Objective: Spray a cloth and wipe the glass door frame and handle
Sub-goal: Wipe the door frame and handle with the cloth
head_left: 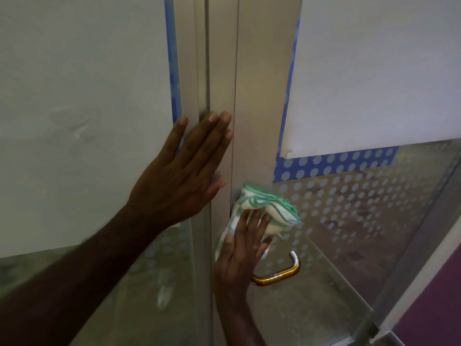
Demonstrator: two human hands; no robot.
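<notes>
The grey metal door frame (259, 101) runs upright through the middle of the view. My left hand (182, 171) lies flat against it with its fingers spread, holding nothing. Lower and to the right, my right hand (242, 255) presses a white cloth with green edging (269, 208) against the frame. A curved metal door handle (279, 275) sticks out just below and right of that hand, partly hidden by it. No spray bottle is in view.
White paper sheets cover the glass on the left (82, 108) and upper right (374, 71), edged with blue tape. The lower right glass (361, 208) has a dotted frosted pattern. A second frame bar (409, 245) slants down at the right.
</notes>
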